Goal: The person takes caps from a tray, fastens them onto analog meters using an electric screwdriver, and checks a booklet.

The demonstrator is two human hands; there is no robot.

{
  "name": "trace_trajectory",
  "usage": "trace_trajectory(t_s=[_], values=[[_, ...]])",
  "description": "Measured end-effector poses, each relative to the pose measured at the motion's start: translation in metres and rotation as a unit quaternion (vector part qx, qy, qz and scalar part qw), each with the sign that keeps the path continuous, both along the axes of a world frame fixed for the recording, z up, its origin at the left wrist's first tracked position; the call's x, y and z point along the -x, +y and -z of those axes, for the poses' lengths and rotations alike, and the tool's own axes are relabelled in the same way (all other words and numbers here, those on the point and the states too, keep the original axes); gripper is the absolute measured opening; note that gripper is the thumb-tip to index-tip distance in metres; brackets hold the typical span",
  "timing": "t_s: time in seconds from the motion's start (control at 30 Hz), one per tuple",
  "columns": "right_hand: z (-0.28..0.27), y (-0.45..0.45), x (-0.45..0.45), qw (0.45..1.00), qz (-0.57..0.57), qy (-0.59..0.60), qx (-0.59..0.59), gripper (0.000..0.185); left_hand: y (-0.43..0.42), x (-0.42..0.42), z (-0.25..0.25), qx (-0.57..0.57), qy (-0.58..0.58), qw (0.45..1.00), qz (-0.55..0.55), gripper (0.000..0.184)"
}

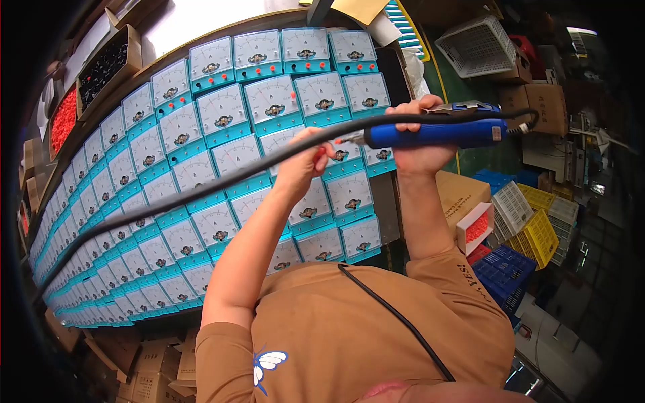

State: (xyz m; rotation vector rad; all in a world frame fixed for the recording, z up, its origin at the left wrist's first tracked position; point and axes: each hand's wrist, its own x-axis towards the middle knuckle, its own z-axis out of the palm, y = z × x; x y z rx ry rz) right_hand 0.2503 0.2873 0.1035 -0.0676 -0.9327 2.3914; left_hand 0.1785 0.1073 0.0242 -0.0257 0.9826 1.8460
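In my right hand (420, 144) is a blue electric screwdriver (437, 134), held level with its tip pointing left. My left hand (306, 161) has its fingers pinched together close to that tip. A small red piece (338, 141) shows at the tip; whether my left fingers hold it or anything else is too small to tell. Beneath both hands stand rows of panel meters (269, 101) with white dials and teal bases. Some bases in the far rows carry red and black terminal caps (259, 70). A thick black cable (222, 181) crosses in front of my left wrist.
Boxes of black caps (107, 67) and red caps (65, 121) stand at the far left. On the right are a white crate (477, 47), a small box of red parts (477, 225), yellow crates (534, 235) and a blue crate (504, 272). Cardboard boxes (158, 369) lie at lower left.
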Motion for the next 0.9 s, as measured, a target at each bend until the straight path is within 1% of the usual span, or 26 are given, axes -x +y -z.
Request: trace_trajectory(t_s=[0.03,0.07,0.1,0.17,0.2,0.23,0.27,0.37,0.4,0.43,0.5,0.6,0.7,0.73,0.83,0.87,0.9], values=[[0.000,0.004,-0.002,0.998,0.054,-0.003,-0.042,0.048,-0.005,0.001,0.005,0.023,-0.003,1.000,-0.020,0.026],[0.000,0.011,-0.002,0.991,0.108,-0.006,-0.084,0.051,-0.011,0.003,0.012,0.037,-0.032,0.999,-0.020,0.025],[0.001,0.020,-0.001,0.979,0.161,-0.008,-0.126,0.054,-0.017,0.006,0.013,0.016,-0.052,0.998,-0.020,0.021],[0.017,0.045,-0.003,0.956,0.198,0.004,-0.219,0.061,-0.025,0.004,0.020,0.017,-0.030,0.999,-0.014,0.018],[0.023,0.051,-0.002,0.951,0.205,-0.012,-0.233,0.062,-0.029,0.005,0.008,0.038,-0.054,0.998,-0.004,0.017],[0.028,0.055,-0.002,0.945,0.212,-0.028,-0.247,0.062,-0.030,0.003,0.007,0.035,-0.060,0.998,-0.005,0.018],[0.034,0.057,-0.002,0.950,0.213,-0.052,-0.223,0.059,-0.031,0.002,0.007,0.033,-0.068,0.997,-0.003,0.019],[0.045,0.057,-0.001,0.957,0.202,-0.066,-0.196,0.054,-0.035,-0.004,0.013,0.019,-0.077,0.997,0.016,0.021],[0.047,0.059,-0.002,0.959,0.200,-0.066,-0.189,0.049,-0.035,-0.005,0.012,0.012,-0.078,0.997,0.025,0.021],[0.053,0.063,-0.002,0.959,0.205,-0.073,-0.180,0.049,-0.035,-0.006,0.010,0.045,-0.089,0.994,0.033,0.022],[0.064,0.070,-0.004,0.959,0.215,-0.088,-0.162,0.047,-0.036,-0.006,0.007,0.028,-0.082,0.995,0.046,0.021],[0.065,0.068,-0.004,0.964,0.207,-0.095,-0.139,0.046,-0.037,-0.006,0.008,0.023,-0.105,0.993,0.056,0.022],[0.065,0.063,-0.001,0.954,0.225,-0.087,-0.177,0.042,-0.032,-0.008,0.003,0.004,-0.106,0.993,0.048,0.023],[0.071,0.067,-0.003,0.952,0.211,-0.101,-0.197,0.045,-0.030,-0.008,0.002,0.012,-0.105,0.993,0.048,0.022],[0.071,0.064,-0.004,0.965,0.176,-0.096,-0.169,0.050,-0.029,-0.010,0.004,0.004,-0.135,0.989,0.064,0.021],[0.073,0.063,-0.003,0.953,0.195,-0.102,-0.207,0.054,-0.027,-0.012,0.007,0.011,-0.119,0.991,0.064,0.023],[0.075,0.062,-0.003,0.939,0.215,-0.108,-0.245,0.057,-0.027,-0.014,0.006,0.011,-0.132,0.989,0.062,0.024]])
